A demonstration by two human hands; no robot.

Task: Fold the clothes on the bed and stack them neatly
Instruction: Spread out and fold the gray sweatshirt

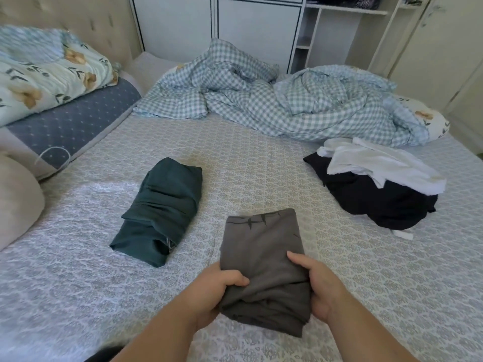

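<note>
A folded grey garment [264, 246] with a black print at its far end lies on the patterned bedspread [261, 165] in front of me. My left hand [217, 291] grips its near left edge, thumb on top. My right hand [318, 286] grips the near right edge in the same way. A folded dark green garment [162, 210] lies to the left, apart from the grey one. To the right, a crumpled white garment [376, 163] sits on top of a loose black garment [376, 202].
A rumpled blue-checked duvet [274, 105] fills the far side of the bed. Folded floral bedding [44, 74] on a blue dotted cushion [73, 124] is stacked at the left by the headboard. A beige pillow [15, 199] lies at the left edge. White cabinets [235, 30] stand behind.
</note>
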